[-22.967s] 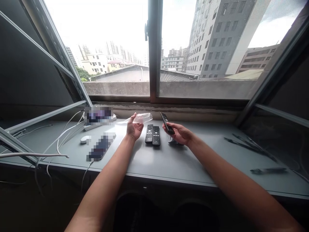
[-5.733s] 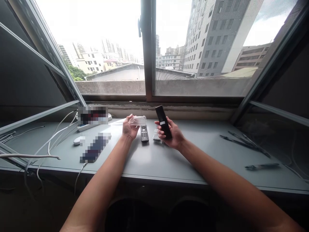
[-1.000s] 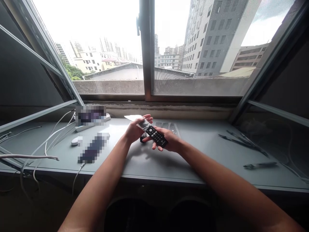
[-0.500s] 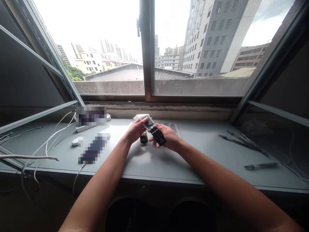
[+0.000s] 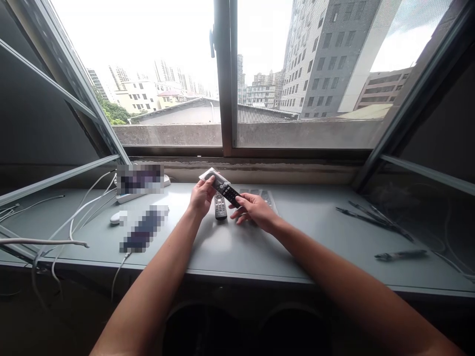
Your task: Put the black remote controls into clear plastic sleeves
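Pinching a sleeved remote (image 5: 229, 194), both hands (image 5: 202, 198) (image 5: 256, 210) angle inward.

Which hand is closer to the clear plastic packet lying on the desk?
The right hand. It is just in front of the packet, partly hiding it from view. The left hand is farther off, to the packet's left, holding the plastic-sleeved end of a black remote.
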Available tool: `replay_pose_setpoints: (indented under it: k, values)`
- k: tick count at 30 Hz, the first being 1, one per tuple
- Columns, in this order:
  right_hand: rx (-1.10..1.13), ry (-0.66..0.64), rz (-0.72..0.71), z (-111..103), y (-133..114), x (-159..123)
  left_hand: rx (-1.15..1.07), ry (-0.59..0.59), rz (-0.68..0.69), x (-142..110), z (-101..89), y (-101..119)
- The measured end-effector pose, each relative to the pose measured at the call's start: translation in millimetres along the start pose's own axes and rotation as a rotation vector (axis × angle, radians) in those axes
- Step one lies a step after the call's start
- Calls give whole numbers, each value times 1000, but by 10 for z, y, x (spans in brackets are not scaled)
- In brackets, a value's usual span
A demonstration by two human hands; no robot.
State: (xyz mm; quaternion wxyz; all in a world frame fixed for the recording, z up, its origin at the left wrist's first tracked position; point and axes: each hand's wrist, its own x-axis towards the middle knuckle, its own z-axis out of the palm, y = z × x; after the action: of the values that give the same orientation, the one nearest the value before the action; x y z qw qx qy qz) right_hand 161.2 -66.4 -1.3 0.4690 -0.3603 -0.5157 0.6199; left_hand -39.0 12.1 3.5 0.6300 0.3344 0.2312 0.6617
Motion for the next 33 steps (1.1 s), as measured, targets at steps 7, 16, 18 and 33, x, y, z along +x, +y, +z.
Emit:
replay_pose_setpoints:
  k: [7, 16, 18, 33]
  values:
    - [26, 91, -119, 50, 12, -20, 101, -129, -93, -49, -14, -35]
    - [28, 152, -166, 59, 57, -2, 201, -251, -205, -141, 6, -101]
    - [20, 140, -176, 61, 53, -1, 195, -246, -221, -142, 25, -88]
    - [-11, -36, -197, 9, -10, -30, 22, 107, -165, -31, 15, -62]
